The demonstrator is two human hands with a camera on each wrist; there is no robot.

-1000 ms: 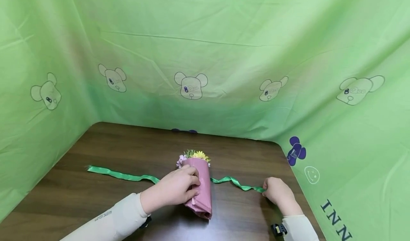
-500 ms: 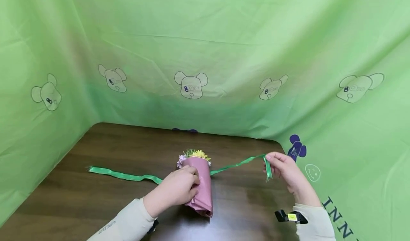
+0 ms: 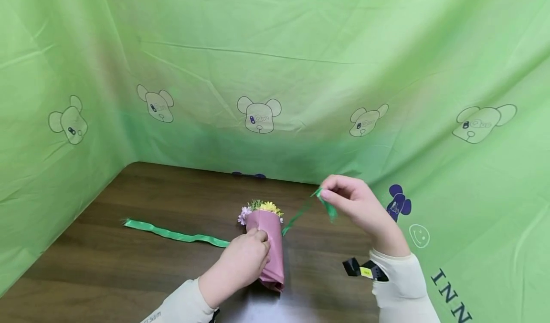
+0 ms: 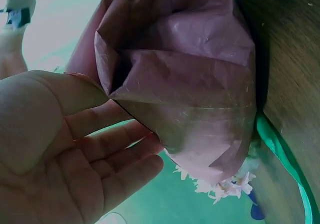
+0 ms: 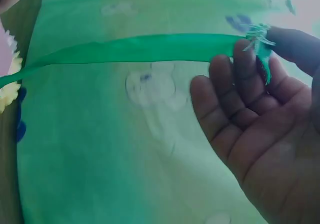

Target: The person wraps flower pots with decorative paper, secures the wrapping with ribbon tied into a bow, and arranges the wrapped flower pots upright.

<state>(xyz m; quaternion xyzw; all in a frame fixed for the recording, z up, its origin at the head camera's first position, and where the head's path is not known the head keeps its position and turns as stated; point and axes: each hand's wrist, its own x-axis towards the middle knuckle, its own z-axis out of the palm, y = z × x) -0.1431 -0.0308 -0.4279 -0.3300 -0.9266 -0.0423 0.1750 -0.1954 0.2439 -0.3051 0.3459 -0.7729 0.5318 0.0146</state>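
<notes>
A small bouquet in pink wrapping paper lies on the table, its yellow and lilac flowers pointing away. My left hand holds the wrapper by its left side; the left wrist view shows thumb and fingers at the paper's edge. A green ribbon passes beneath the bouquet, and its left length lies flat on the table. Raised to the right of the bouquet, my right hand pinches the ribbon's frayed right end between thumb and fingers. In the right wrist view the ribbon stretches from there toward the flowers.
The dark wooden table is bordered at the back and sides by a green printed cloth. A black wrist strap sits at the right cuff.
The right hand has lifted the ribbon's right end off the table and carried it up and leftward toward the bouquet. The left hand has stayed at the wrapper, shifting slightly.
</notes>
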